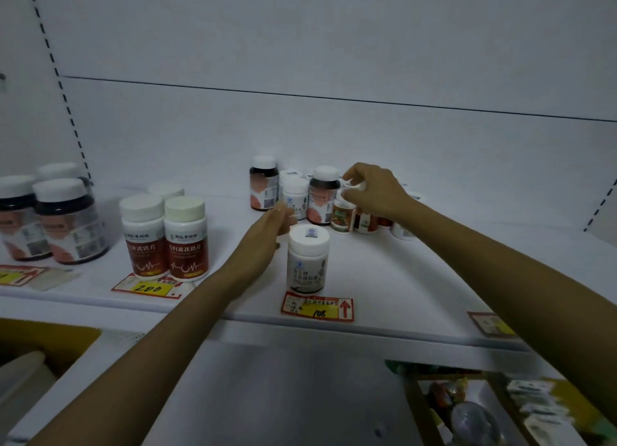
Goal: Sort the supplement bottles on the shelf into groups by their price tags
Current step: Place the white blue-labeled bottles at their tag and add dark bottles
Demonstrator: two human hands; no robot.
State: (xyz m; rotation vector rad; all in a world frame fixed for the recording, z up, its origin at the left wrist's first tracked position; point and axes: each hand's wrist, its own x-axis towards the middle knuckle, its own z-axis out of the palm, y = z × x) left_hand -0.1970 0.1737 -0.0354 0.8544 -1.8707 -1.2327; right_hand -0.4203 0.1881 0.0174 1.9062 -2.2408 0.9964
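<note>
Right hand (370,192) pinched the cap of a small bottle (354,187) in the unsorted cluster mid-shelf (384,278), toward the back. Left hand (267,235) was loose, empty, beside the white bottle (307,262) behind the 108 tag (317,307). Best lifted straight up; neighbours touch.

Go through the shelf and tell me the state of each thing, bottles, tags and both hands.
White bottle: upright, capped, alone behind the 108 tag.
Two red-label bottles: upright, capped, behind the 200 tag.
Dark bottles: upright, grouped far left.
Mixed cluster: unsorted at back.
Left hand: open, empty.
Right hand: fingers closed on a small bottle's cap.
</note>
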